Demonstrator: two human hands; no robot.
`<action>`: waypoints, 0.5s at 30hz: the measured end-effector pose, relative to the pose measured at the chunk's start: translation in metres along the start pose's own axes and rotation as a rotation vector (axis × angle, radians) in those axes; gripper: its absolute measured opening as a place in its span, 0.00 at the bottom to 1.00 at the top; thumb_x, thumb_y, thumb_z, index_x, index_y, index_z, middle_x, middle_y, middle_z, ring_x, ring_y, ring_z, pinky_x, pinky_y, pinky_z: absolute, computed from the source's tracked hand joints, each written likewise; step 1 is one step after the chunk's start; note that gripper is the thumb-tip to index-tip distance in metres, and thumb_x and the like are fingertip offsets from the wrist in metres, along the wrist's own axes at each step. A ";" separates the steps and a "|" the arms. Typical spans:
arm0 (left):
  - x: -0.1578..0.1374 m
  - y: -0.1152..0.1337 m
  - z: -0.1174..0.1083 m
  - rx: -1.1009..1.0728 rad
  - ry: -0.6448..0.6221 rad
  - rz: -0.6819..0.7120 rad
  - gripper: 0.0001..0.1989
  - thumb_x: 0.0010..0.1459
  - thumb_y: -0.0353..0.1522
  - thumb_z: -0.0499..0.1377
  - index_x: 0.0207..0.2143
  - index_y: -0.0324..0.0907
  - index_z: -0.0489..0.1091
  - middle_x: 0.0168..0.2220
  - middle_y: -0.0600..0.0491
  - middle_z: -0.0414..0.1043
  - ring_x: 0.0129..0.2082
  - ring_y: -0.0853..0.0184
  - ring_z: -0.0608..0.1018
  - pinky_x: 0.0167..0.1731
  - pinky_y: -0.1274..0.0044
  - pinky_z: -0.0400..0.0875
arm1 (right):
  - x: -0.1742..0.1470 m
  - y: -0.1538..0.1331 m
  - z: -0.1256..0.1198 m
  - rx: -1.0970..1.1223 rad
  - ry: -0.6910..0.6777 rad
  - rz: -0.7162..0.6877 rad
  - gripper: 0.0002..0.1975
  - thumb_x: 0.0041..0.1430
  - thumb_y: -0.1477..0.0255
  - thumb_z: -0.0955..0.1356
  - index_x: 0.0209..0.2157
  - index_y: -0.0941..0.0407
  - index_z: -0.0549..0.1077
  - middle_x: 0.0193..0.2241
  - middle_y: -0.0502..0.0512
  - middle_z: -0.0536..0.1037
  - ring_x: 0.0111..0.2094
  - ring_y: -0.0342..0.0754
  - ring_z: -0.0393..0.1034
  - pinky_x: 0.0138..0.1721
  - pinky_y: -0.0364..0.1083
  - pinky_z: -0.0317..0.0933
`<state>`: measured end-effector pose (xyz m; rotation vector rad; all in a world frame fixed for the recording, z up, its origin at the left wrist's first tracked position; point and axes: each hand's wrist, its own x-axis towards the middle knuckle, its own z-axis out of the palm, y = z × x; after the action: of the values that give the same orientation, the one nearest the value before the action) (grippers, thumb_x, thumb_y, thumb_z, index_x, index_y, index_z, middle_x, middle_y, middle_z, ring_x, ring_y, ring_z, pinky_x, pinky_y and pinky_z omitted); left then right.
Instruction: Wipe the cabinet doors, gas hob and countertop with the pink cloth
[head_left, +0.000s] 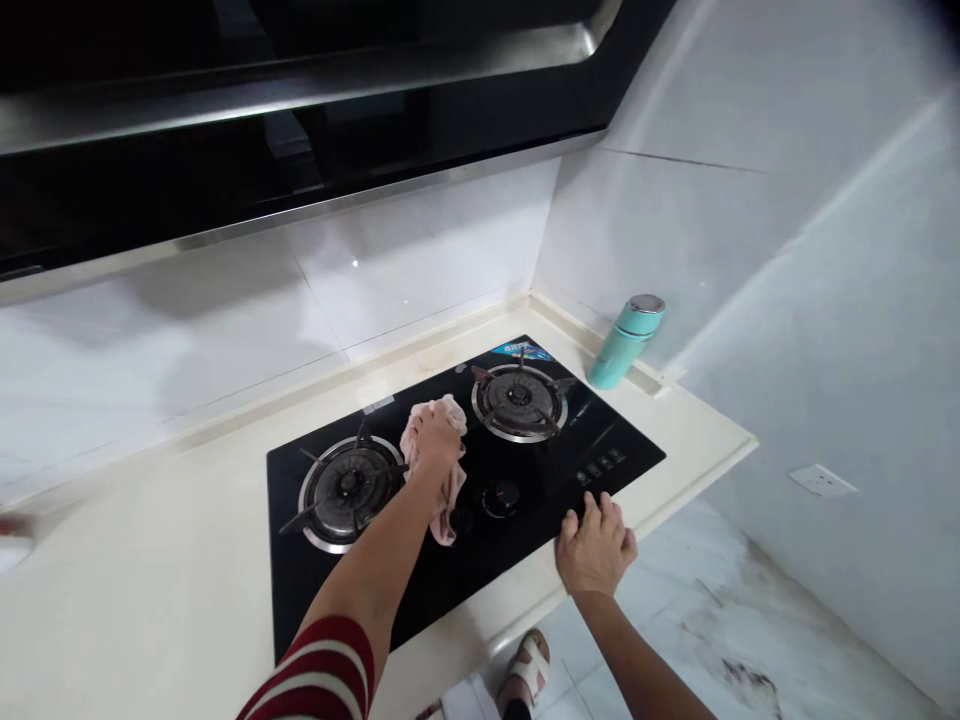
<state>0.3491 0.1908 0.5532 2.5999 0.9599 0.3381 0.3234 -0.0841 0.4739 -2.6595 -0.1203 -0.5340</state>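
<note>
My left hand (437, 437) is closed over a crumpled pale pink cloth (448, 492) and presses it onto the black glass gas stove (517, 545), between the two burners. Part of the cloth trails toward the front, near the stove's control knob (500, 498). To its left lies the left burner (349, 485) with its pan support; the right burner (520, 400) is on the other side. My right hand (598, 548) rests on the front edge of the stove and countertop, fingers laid out and holding nothing.
A turquoise bottle (627, 342) stands on the cream countertop (150, 560) in the right corner by the wall. Low overhead hangs a black range hood (225, 170). A wall socket (823, 481) is at the right. My sandalled foot (530, 665) shows below the counter edge.
</note>
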 end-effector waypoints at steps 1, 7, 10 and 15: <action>0.012 0.002 0.000 0.013 0.002 -0.019 0.22 0.63 0.29 0.51 0.59 0.42 0.62 0.56 0.41 0.64 0.56 0.51 0.65 0.55 0.60 0.61 | 0.000 0.000 0.000 -0.005 0.000 -0.004 0.29 0.68 0.61 0.52 0.59 0.62 0.67 0.63 0.66 0.63 0.66 0.59 0.52 0.64 0.62 0.41; 0.065 0.017 0.002 0.072 -0.091 0.074 0.15 0.61 0.28 0.54 0.51 0.40 0.69 0.54 0.43 0.67 0.55 0.53 0.64 0.55 0.61 0.60 | 0.002 0.000 0.000 -0.047 -0.020 -0.012 0.28 0.68 0.62 0.52 0.59 0.62 0.67 0.63 0.65 0.63 0.66 0.58 0.51 0.65 0.61 0.41; 0.052 0.019 0.000 0.081 -0.163 0.239 0.12 0.61 0.29 0.54 0.47 0.41 0.71 0.51 0.44 0.70 0.54 0.56 0.67 0.56 0.63 0.61 | 0.003 0.000 0.000 -0.046 -0.022 -0.005 0.27 0.68 0.63 0.53 0.60 0.61 0.67 0.64 0.64 0.63 0.66 0.57 0.51 0.65 0.61 0.41; -0.016 0.017 -0.005 0.047 -0.277 0.569 0.13 0.59 0.28 0.55 0.46 0.44 0.72 0.51 0.47 0.72 0.55 0.60 0.70 0.61 0.67 0.61 | 0.003 0.000 0.001 -0.014 -0.029 -0.003 0.26 0.68 0.64 0.54 0.59 0.62 0.67 0.63 0.66 0.63 0.66 0.58 0.50 0.64 0.62 0.41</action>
<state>0.3461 0.1692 0.5630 2.8223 0.1261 0.0838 0.3264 -0.0838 0.4741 -2.6813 -0.1291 -0.4990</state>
